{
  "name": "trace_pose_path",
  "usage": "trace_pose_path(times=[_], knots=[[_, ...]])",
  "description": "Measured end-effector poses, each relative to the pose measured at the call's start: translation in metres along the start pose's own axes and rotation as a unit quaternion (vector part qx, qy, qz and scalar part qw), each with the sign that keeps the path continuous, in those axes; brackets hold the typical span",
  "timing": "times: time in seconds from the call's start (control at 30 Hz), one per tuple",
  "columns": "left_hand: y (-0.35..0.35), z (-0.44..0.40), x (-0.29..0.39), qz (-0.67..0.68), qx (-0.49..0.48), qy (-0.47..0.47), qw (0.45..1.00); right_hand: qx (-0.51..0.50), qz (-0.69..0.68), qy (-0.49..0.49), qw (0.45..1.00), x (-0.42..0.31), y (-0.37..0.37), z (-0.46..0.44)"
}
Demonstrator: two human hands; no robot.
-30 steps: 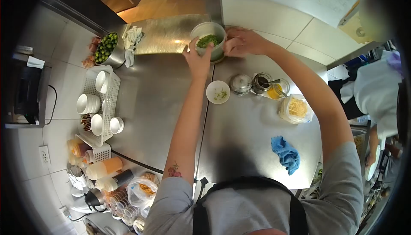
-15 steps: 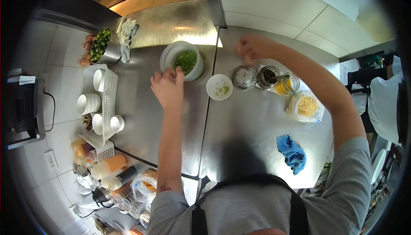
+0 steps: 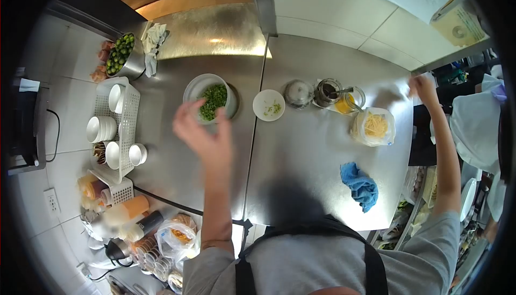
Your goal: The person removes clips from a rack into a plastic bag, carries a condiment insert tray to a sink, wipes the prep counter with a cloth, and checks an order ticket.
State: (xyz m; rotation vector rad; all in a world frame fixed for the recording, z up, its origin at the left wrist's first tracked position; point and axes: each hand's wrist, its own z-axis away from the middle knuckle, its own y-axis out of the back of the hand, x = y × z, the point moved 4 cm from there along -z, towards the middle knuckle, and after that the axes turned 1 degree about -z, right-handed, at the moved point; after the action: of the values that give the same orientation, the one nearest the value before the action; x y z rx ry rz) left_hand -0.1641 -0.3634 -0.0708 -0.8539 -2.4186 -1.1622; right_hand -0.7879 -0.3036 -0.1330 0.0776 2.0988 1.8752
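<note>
My left hand (image 3: 201, 131) is open, its thumb and fingers spread beside the near rim of a round white tub (image 3: 191, 88). Chopped green herbs (image 3: 214, 100) lie inside the tub. My right hand (image 3: 423, 88) is stretched out past the table's right edge; it is small and blurred, so its finger position is unclear. Between the hands stands a small white bowl (image 3: 261, 104) with a few green bits in it. To its right are a glass jar (image 3: 299, 94), a jar of dark sauce (image 3: 328, 91), a jar of yellow sauce (image 3: 346, 103) and a bag of pale yellow strips (image 3: 375, 125).
A crumpled blue cloth (image 3: 359, 186) lies on the steel table (image 3: 301, 160). At left, a white plastic rack (image 3: 132, 125) holds white bowls, near a pot of limes (image 3: 130, 66). Bottles (image 3: 131, 209) crowd the lower left. Another person's light clothing (image 3: 475, 128) shows at right.
My right hand has swung from behind the jars to beyond the right edge. My left hand has come off the tub's rim and spread; the tub sits nearer to me and farther left.
</note>
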Motion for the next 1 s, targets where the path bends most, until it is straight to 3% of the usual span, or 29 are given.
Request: trace_pose_path(times=[0.03,0.07,0.1,0.13,0.17,0.2,0.23,0.27,0.3,0.33,0.4,0.43,0.53,0.57,0.63,0.7,0.73,0.77,0.8,0.83,0.9,0.93,0.97,1.0], knots=[[-0.014,0.002,0.019,0.008,-0.055,-0.037,0.998,-0.012,-0.02,0.029,0.999,-0.039,-0.002,-0.025],[-0.031,0.007,0.036,0.054,-0.127,-0.045,0.989,-0.064,-0.187,0.059,0.978,-0.095,-0.003,-0.046],[-0.049,0.01,0.052,0.1,-0.196,-0.055,0.974,-0.031,-0.174,0.134,0.975,-0.147,0.0,-0.064],[-0.071,0.018,0.058,0.109,-0.251,-0.058,0.96,-0.057,-0.242,0.138,0.959,-0.18,-0.02,-0.087],[-0.091,0.025,0.062,0.127,-0.268,-0.053,0.954,-0.035,-0.193,0.19,0.962,-0.243,-0.01,-0.089],[-0.11,0.031,0.064,0.144,-0.284,-0.048,0.947,-0.003,-0.167,0.301,0.939,-0.276,-0.029,-0.103],[-0.127,0.034,0.064,0.119,-0.294,-0.06,0.947,-0.055,-0.124,0.332,0.933,-0.311,-0.053,-0.114],[-0.144,0.038,0.064,0.095,-0.303,-0.072,0.945,-0.014,-0.069,0.445,0.893,-0.336,-0.089,-0.127],[-0.157,0.038,0.064,0.073,-0.313,-0.087,0.943,-0.136,-0.055,0.32,0.936,-0.377,-0.076,-0.11],[-0.167,0.039,0.065,0.04,-0.33,-0.103,0.938,0.04,0.063,0.533,0.843,-0.396,-0.107,-0.114],[-0.18,0.041,0.069,-0.027,-0.36,-0.132,0.923,0.097,0.094,0.663,0.736,-0.396,-0.121,-0.113],[-0.182,0.041,0.069,-0.028,-0.37,-0.128,0.92,-0.018,-0.001,0.616,0.788,-0.386,-0.121,-0.117],[-0.173,0.051,0.073,-0.039,-0.399,-0.115,0.909,-0.207,-0.075,0.403,0.888,-0.338,-0.118,-0.115],[-0.167,0.055,0.077,-0.045,-0.404,-0.12,0.906,-0.123,0.029,0.432,0.893,-0.309,-0.127,-0.113],[-0.154,0.062,0.087,-0.051,-0.411,-0.126,0.902,-0.047,0.083,0.405,0.909,-0.243,-0.125,-0.102],[-0.137,0.073,0.096,-0.053,-0.419,-0.13,0.897,-0.061,-0.112,0.181,0.975,-0.148,-0.121,-0.085],[-0.13,0.08,0.097,-0.042,-0.424,-0.125,0.896,-0.039,-0.237,0.036,0.97,-0.096,-0.12,-0.07],[-0.122,0.088,0.097,-0.029,-0.43,-0.12,0.894,-0.018,-0.302,-0.04,0.952,-0.054,-0.118,-0.052],[-0.115,0.094,0.097,-0.016,-0.437,-0.116,0.892,0.02,-0.494,-0.179,0.851,0.016,-0.128,-0.037],[-0.108,0.101,0.098,-0.01,-0.444,-0.112,0.889,0.047,-0.442,-0.214,0.87,0.101,-0.137,-0.024],[-0.097,0.109,0.097,0.001,-0.462,-0.106,0.881,0.007,-0.158,-0.226,0.961,0.148,-0.115,0.009],[-0.095,0.106,0.099,0.012,-0.467,-0.112,0.877,-0.064,0.082,-0.186,0.977,0.142,-0.086,0.022],[-0.091,0.099,0.101,0.021,-0.473,-0.114,0.874,0.066,0.063,-0.156,0.984,0.149,-0.066,0.031],[-0.09,0.094,0.101,0.029,-0.479,-0.114,0.87,0.135,0.04,-0.108,0.984,0.128,-0.051,0.034]])
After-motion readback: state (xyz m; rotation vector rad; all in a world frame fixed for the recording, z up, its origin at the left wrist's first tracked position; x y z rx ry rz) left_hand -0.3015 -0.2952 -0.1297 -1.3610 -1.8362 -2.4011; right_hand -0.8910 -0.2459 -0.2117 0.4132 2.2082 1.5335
